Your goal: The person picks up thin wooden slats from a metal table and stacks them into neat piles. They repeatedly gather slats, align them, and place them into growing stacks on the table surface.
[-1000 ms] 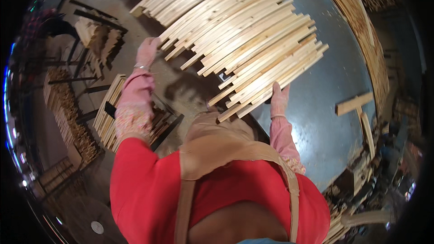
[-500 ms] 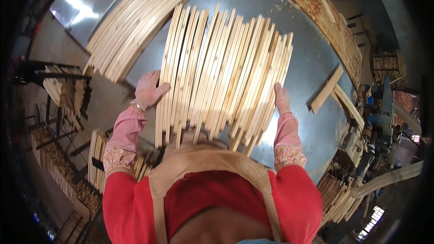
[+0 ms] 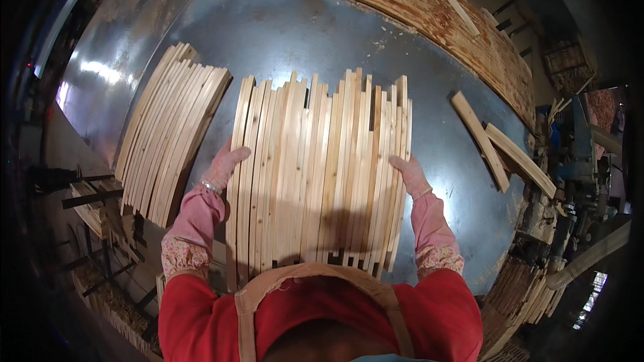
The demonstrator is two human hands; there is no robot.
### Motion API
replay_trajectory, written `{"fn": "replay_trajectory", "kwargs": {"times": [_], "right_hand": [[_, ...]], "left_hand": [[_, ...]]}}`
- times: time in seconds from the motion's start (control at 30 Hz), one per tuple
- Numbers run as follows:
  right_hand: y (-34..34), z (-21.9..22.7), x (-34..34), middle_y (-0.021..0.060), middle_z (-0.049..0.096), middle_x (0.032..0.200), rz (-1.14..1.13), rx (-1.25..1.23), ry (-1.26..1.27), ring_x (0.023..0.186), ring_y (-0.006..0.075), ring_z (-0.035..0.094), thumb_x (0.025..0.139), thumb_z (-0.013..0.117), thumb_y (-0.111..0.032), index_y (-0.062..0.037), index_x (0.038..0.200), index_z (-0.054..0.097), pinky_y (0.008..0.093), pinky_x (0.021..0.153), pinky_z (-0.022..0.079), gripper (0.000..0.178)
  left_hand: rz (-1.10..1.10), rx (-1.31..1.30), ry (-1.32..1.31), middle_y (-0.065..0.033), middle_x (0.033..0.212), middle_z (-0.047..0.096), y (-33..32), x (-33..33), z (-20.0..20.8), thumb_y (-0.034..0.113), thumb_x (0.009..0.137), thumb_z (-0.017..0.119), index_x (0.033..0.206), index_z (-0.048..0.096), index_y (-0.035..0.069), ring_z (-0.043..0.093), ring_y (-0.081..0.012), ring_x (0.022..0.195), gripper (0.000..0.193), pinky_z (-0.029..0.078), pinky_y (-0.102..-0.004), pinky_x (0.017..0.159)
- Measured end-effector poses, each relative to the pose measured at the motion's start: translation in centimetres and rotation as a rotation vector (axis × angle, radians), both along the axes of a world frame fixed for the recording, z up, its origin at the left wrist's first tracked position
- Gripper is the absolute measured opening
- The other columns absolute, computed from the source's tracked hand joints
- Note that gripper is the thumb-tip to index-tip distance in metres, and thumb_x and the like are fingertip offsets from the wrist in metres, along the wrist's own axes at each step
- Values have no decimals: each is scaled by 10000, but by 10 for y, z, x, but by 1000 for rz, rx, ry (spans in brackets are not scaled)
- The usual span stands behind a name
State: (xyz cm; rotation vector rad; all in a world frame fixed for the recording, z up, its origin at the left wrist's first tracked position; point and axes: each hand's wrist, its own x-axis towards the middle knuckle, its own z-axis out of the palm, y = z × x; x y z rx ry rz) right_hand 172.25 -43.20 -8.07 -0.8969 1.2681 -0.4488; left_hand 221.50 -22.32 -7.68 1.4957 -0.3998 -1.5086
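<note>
two-sided grip: left hand (image 3: 227,167) and right hand (image 3: 411,177) clamped on wooden slats (image 3: 320,181) at near edge of metal table (image 3: 268,23); slats packed tighter than half a second ago, so more even side to side, far ends still ragged

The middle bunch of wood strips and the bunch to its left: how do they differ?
The middle bunch is wider across than the left bunch. The middle bunch runs nearly straight up the picture; the left bunch slants. The left hand and right hand flank the middle bunch, while neither touches the left bunch. Both are pale strips lying side by side.
</note>
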Motion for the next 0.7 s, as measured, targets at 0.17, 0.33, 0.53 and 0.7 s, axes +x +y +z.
{"fn": "replay_trajectory", "kwargs": {"times": [0.17, 0.33, 0.53, 0.7], "right_hand": [[7, -15, -19, 121, 719, 1277, -62, -64, -181, 1137, 217, 716, 908, 875, -223, 36, 1479, 557, 358, 987, 623, 703], [7, 12, -45, 89, 732, 1252, -62, -181, -253, 1096, 198, 718, 950, 809, -159, 13, 1463, 580, 332, 1007, 599, 587], [7, 125, -30, 38, 735, 1200, -83, -474, -360, 984, 150, 706, 931, 858, -236, -8, 1414, 622, 300, 870, 581, 584], [-8, 178, -33, -2, 719, 1130, -148, -695, -485, 936, 111, 676, 921, 867, -215, -44, 1302, 667, 287, 837, 558, 463]], "left_hand": [[35, -34, -26, -168, 1468, 635, 5, 9, -15, 241, 913, 763, 1649, 406, 7, 643, -259, 1292, 851, 509, -385, 1126], [21, -189, -89, -123, 1325, 684, -10, 3, 56, 236, 903, 742, 1630, 421, -5, 671, -224, 1159, 831, 537, -363, 1059], [-4, -437, -112, -5, 1042, 637, -19, 17, 151, 259, 850, 816, 1649, 382, 28, 587, -96, 892, 938, 555, -283, 883], [-51, -746, -19, -92, 1396, 635, -31, 20, 203, 353, 788, 922, 1668, 362, 54, 630, -219, 1239, 1085, 524, -376, 1067]]}}
